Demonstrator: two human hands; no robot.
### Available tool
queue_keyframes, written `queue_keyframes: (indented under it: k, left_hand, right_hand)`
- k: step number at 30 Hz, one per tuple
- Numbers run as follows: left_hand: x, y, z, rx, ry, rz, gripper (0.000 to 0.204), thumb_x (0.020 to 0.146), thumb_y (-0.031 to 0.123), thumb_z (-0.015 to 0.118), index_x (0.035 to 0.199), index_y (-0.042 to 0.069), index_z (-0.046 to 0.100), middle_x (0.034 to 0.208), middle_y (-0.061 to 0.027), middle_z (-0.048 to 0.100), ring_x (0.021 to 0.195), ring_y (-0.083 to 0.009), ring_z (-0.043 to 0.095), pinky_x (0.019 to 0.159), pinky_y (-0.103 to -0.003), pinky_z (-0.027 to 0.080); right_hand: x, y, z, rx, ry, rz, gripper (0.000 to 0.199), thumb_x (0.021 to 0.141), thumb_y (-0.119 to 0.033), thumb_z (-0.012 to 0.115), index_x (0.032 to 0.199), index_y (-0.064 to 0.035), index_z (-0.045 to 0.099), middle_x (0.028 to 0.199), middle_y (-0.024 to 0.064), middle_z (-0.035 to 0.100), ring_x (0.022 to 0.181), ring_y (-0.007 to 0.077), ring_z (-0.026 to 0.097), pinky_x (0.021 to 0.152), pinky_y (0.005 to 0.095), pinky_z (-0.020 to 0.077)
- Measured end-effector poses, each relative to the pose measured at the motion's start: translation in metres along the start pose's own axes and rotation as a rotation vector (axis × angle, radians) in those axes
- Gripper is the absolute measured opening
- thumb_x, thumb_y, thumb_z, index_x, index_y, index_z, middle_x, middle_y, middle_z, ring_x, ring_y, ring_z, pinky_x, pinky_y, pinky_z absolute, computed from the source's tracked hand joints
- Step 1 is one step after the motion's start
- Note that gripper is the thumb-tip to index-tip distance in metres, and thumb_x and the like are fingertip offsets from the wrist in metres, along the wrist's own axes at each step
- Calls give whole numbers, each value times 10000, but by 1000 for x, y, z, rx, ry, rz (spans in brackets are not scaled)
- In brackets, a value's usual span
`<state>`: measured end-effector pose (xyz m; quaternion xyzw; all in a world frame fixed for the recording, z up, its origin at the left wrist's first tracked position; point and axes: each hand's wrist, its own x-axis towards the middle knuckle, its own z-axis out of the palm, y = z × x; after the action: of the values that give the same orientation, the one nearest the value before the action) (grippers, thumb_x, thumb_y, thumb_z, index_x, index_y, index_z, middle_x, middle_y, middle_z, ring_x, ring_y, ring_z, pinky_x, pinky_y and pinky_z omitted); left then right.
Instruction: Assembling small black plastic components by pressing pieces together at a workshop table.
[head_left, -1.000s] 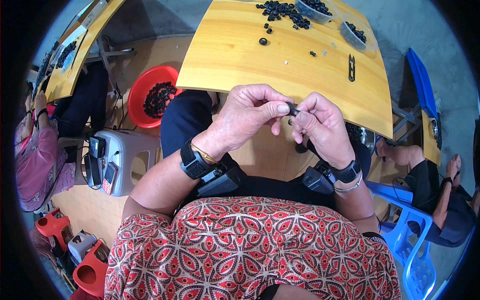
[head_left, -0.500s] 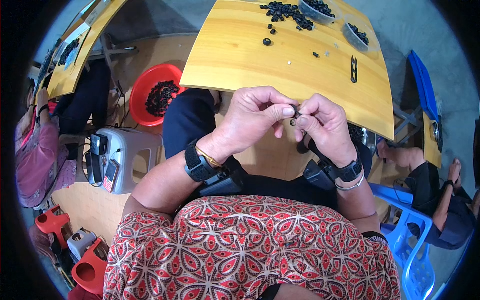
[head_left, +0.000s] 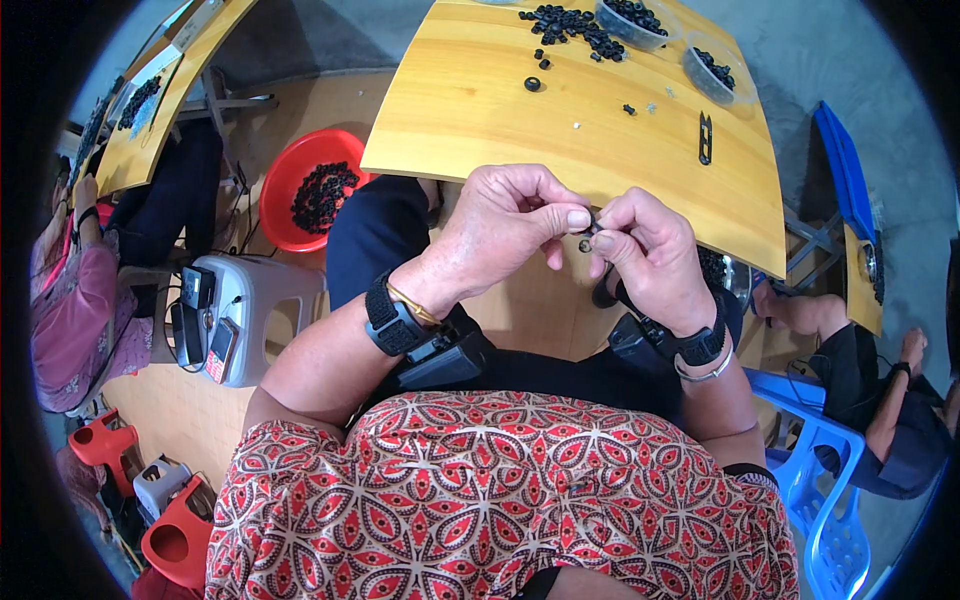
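A small dark rubber-like part point(head_left: 593, 226) sits pinched between the fingertips of both hands, just off the near edge of the yellow wooden table point(head_left: 460, 120). My left hand point(head_left: 505, 232) grips it with thumb and forefinger. My right hand point(head_left: 650, 250) closes on its other side. Fingers cover most of the part, though a small ring-like end shows below the fingertips. On the table lie a heap of small black parts point(head_left: 565, 28), a single black ring point(head_left: 532, 84), a star-shaped black piece point(head_left: 629, 109) and black thread snips point(head_left: 706, 138).
Two clear plastic bowls point(head_left: 690, 70) of black parts stand at the table's far right. A red basin point(head_left: 270, 205) of black pieces rests on the floor to the left, near a grey stool point(head_left: 255, 345). A blue chair point(head_left: 835, 500) is at right; other people sit on both sides.
Both hands stay at nearly the same place, with the fingers shifting slightly around the small part. At right, another person's hand has moved a little.
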<state>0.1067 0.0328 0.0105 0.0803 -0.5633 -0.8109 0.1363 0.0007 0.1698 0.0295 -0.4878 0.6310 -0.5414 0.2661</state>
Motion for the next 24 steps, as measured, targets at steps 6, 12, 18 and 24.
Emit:
queue_keyframes:
  k: [6,12,18,24]
  left_hand:
    - [-1,-2,0,28,38,-17,83,767,76,611,792,0,590,709,-67,603,521,-91,551,457,-191,474]
    - [-2,-1,6,84,88,22,95,776,43,589,844,-23,592,769,-94,605,589,-105,567,504,-210,503]
    - [-4,3,6,157,3,100,142,788,22,570,915,-41,582,805,-97,606,644,-118,589,545,-218,513]
    - [-5,4,2,172,-36,109,192,793,59,579,962,-31,572,806,-83,605,636,-106,590,551,-216,516]
  right_hand:
    - [1,0,3,-185,25,-50,113,773,35,509,692,-19,453,580,37,498,516,96,524,465,216,406]
    - [-1,0,6,-131,100,-31,103,761,28,529,700,-16,459,567,48,491,522,101,520,476,223,404]
    - [-5,1,6,-219,131,-90,111,756,9,556,709,-21,460,577,52,487,517,104,486,481,223,385]
    - [-4,3,10,-191,156,-123,116,769,-25,577,766,-18,460,621,38,502,550,95,470,504,214,386]
